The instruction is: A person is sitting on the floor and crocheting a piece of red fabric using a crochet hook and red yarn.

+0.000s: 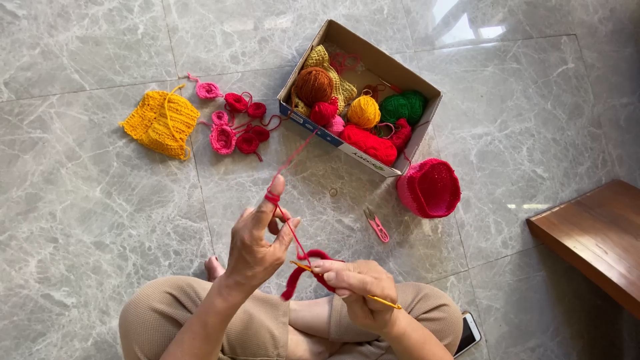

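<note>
Person seated cross-legged on a grey marble tile floor [100, 220], crocheting. Left hand [257, 243] raised, index finger up with red yarn [288, 223] looped round its tip, other fingers half curled and pinching the strand below. Right hand [357, 287] closed round a yellow crochet hook [383, 301], thumb and fingers also pinching the small red crochet piece [310, 267] just between the two hands, low centre of the scene. The strand runs from the raised finger far and right toward the open cardboard box [413, 143], which holds yarn balls: brown [313, 85], yellow [363, 111], green [403, 105], red [369, 143]. Just right of the box, a finished pink-red crocheted cap shape [430, 188]. Far left, a yellow knitted piece [162, 123]; between it and the box, a cluster of small pink and red crocheted flowers [233, 123]. Pink thread snips [377, 225] lie on the floor near the hands; a phone [470, 331] by the right knee; wooden bench edge [593, 237] at right. Judgement on doing this step well: keep the finger-wrapped strand evenly taut, hold the work close to the hook tip so the loop stays visible, and let the yarn feed freely from the box without snagging on its rim.
</note>
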